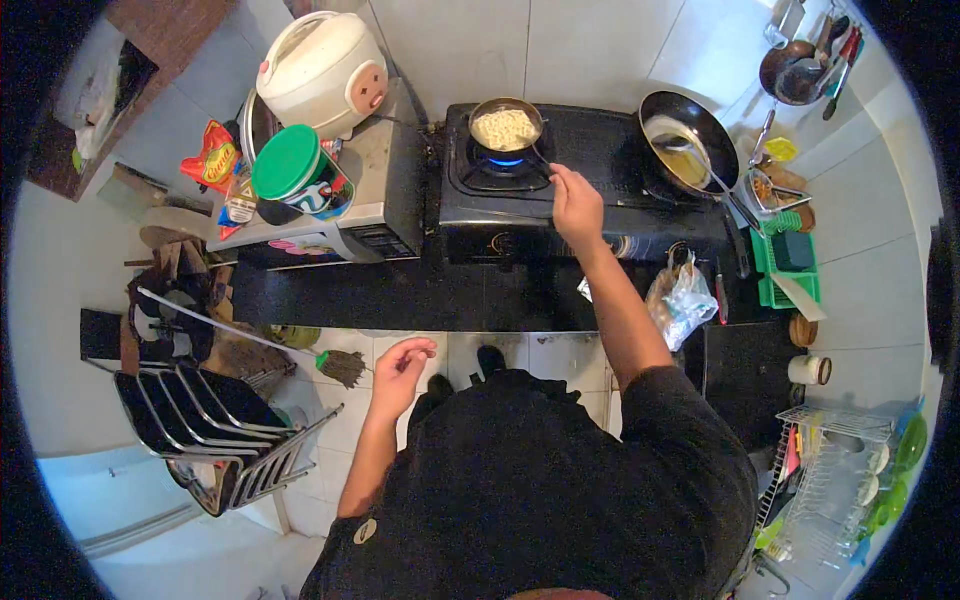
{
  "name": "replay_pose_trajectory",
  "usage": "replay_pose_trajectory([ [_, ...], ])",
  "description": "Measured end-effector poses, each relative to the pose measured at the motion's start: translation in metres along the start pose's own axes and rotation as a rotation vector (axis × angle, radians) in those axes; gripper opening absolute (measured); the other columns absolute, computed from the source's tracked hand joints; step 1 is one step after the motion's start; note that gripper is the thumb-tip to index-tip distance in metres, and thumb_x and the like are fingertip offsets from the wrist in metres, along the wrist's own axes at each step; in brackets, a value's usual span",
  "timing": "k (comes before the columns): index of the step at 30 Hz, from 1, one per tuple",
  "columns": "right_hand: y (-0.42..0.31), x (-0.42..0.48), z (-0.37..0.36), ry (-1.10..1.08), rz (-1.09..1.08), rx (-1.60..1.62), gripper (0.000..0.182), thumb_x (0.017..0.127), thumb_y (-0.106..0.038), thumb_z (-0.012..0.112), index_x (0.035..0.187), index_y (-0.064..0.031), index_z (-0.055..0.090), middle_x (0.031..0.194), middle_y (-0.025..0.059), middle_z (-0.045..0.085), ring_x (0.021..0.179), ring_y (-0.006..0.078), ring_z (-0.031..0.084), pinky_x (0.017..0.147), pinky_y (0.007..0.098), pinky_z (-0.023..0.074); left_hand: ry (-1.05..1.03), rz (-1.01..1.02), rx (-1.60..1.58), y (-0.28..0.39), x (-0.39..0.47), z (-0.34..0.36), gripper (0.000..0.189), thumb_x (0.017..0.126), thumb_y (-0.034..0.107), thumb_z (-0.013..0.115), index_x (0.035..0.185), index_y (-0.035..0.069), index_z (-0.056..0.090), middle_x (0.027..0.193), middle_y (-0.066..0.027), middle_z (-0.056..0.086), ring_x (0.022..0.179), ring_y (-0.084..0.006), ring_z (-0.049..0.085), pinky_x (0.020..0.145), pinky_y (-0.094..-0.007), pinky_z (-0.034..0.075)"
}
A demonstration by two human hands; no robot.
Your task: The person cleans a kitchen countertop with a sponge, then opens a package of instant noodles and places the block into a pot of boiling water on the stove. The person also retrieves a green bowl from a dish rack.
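Note:
My right hand [576,202] grips the handle [541,159] of a small pan [481,144] on the left burner of a black gas stove [600,150]. Pale noodles [507,129] fill the pan, and a blue flame [505,162] burns beneath it. Over the floor in front of the counter, my left hand [403,373] hangs with nothing in it, its fingers loosely curled and apart. A dark wok [720,139] tilts on the stove's right side, holding yellowish oil and a long-handled metal utensil [712,176].
Left of the stove, a microwave oven [397,217] carries a white rice cooker [322,75] and a green-lidded tub [286,162]. A plastic bag [682,296] and red-handled knife [721,298] lie on the black counter [420,292]. Stacked chairs [210,420] and a brush [341,367] stand at left.

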State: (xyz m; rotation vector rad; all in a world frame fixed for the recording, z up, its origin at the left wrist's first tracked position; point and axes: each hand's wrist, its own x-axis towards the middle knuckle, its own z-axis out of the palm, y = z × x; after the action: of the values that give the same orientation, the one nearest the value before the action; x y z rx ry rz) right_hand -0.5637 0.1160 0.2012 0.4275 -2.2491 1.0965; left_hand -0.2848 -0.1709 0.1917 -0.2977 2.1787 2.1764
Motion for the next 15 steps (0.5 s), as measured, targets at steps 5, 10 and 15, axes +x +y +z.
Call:
replay_pose_trajectory([
  [5,0.004,-0.005,0.0,0.003,0.073,-0.081,0.022,0.093,-0.016,0.055,0.112,-0.0093,0.065,0.098,0.014,0.068,0.086,0.0345,0.065,0.077,0.0423,0.0525,-0.032,0.01,-0.013,0.001,-0.014,0.002,0.019,0.093,0.0,0.056,0.11,0.0,0.064,0.105,-0.0086,0.069,0.094,-0.0144,0.063,0.087,-0.0285,0.049],
  [10,-0.026,-0.023,-0.037,0.096,0.308,0.184,0.023,0.096,-0.017,0.052,0.109,-0.0054,0.067,0.093,0.0135,0.071,0.078,0.0258,0.067,0.072,0.0351,0.0523,-0.093,0.003,-0.007,-0.008,-0.032,0.001,0.018,0.093,0.003,0.057,0.11,0.0,0.064,0.105,-0.0082,0.069,0.094,-0.0151,0.063,0.088,-0.0294,0.049],
  [15,-0.03,-0.117,-0.117,0.032,0.647,0.492,0.028,0.098,-0.021,0.053,0.112,-0.0009,0.066,0.088,0.0062,0.071,0.065,0.0087,0.059,0.061,0.0239,0.0472,-0.185,0.023,-0.035,-0.011,-0.053,0.01,0.019,0.093,0.003,0.056,0.11,-0.001,0.063,0.106,-0.0093,0.069,0.095,-0.0161,0.064,0.089,-0.0305,0.049],
])
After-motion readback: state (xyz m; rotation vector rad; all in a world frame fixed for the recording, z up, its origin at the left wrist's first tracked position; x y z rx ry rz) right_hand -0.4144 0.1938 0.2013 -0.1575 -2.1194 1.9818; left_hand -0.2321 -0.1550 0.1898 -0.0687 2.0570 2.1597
